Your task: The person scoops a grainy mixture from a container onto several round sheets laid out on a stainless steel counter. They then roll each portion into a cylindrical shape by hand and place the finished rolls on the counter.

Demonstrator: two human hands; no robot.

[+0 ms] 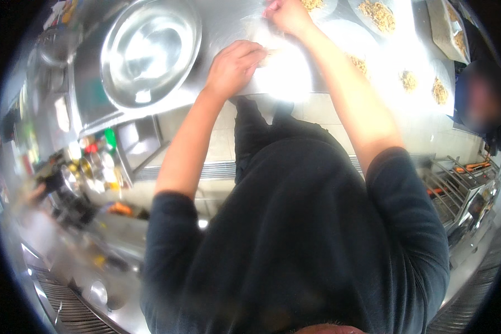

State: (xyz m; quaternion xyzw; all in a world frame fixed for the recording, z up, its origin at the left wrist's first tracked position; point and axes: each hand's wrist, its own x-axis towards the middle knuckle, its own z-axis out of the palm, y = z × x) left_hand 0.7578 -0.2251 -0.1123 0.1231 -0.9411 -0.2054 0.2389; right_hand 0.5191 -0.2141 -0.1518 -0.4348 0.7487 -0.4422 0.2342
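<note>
My left hand (236,67) is on the steel worktop (223,25), its fingertips closed on the edge of a pale, thin wrapper (271,55). Strong glare washes out much of this wrapper. Farther up, at the picture's top edge, my right hand (290,16) has its fingers curled together near the wrapper's far side; whether they pinch anything is hard to see. Close to my right hand and forearm lie round white sheets (342,31), several of them bearing small heaps of shredded filling (378,16). My right forearm partly covers one heap (358,63).
A large round steel basin (108,62) stands on the worktop at left. A rectangular tray (440,31) with brownish food sits at far right, beside a person (482,98). Below left are blurred bottles and containers (96,163). A metal rack (451,192) stands lower right.
</note>
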